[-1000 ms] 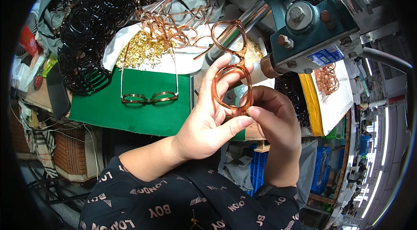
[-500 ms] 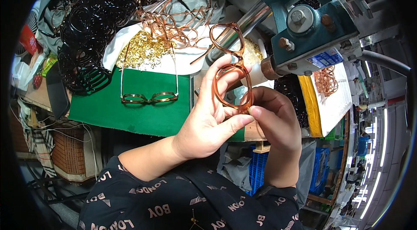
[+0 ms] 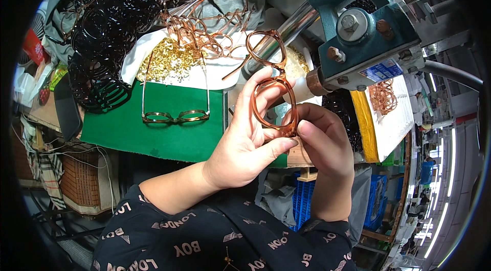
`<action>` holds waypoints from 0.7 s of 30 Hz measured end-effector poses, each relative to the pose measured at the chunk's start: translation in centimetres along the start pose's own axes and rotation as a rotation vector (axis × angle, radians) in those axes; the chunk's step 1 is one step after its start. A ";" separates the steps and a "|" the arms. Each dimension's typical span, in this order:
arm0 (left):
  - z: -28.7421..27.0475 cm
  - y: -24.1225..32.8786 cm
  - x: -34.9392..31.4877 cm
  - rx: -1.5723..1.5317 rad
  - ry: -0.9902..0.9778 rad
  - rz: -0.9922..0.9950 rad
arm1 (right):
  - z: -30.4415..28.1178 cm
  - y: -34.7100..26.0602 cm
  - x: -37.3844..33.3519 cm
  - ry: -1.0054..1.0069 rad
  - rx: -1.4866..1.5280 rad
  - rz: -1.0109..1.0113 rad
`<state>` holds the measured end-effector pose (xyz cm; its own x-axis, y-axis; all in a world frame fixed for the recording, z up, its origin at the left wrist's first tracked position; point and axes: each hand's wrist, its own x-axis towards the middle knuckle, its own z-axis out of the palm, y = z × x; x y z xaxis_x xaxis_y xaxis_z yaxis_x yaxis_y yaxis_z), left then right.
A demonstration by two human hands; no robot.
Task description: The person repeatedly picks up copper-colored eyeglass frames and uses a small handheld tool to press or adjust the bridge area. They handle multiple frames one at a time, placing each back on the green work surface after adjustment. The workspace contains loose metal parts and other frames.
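Two hands (image 3: 244,150) hold one amber frame (image 3: 281,66) (one spectacles pair (image 3: 177,119) on mat (image 3: 120,135)).

Eyeglass workshop | bolted blue-green machine (image 3: 365,40) beyond right hand (image 3: 327,140) | black frames (image 3: 105,30) heaped beyond and left of left hand (image 3: 245,143) | small gold parts (image 3: 171,63) nearer it | tube lights (image 3: 452,161) far right of both hands

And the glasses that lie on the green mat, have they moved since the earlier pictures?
No. The glasses stay in the same place on the green mat, with the same gap to its right edge.
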<state>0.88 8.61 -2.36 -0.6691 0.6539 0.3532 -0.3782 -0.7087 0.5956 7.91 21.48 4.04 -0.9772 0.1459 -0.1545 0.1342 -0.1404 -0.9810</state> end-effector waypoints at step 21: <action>0.0 -0.2 -0.1 0.097 -0.023 0.039 | 0.0 -0.1 0.0 0.028 -0.099 -0.004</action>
<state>1.01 8.70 -2.47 -0.6669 0.6332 0.3928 -0.2879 -0.7051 0.6480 7.88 21.47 4.13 -0.9730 0.1739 -0.1520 0.1468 -0.0429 -0.9882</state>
